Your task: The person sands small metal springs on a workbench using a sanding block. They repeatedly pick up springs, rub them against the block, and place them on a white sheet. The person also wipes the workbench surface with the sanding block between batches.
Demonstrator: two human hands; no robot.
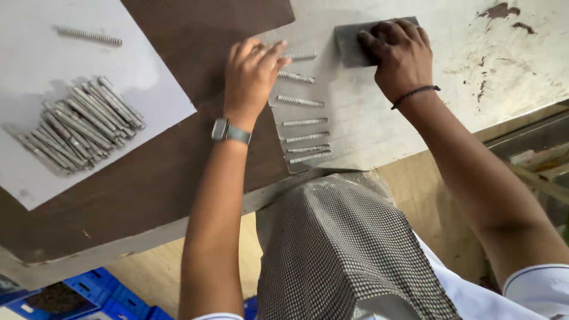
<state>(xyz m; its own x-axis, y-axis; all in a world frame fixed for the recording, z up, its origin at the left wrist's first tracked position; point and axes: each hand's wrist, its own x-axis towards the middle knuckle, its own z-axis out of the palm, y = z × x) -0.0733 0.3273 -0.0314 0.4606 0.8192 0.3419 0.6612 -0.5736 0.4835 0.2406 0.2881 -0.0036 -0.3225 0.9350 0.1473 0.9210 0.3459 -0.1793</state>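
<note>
My left hand (252, 74) rests flat on the table with its fingers spread over the top of a row of threaded metal rods (303, 121). The rods lie side by side on a grey metal strip (284, 139). My right hand (400, 53) presses down on a dark grey flat block (349, 44) just right of the rods' far end. A watch sits on my left wrist and a black cord band on my right wrist.
A heap of several more threaded rods (80, 124) lies on a white sheet (35, 71) at the left, with a single rod (90, 36) beyond it. The table edge (148, 234) runs near my lap. Blue crates (101, 293) stand on the floor below.
</note>
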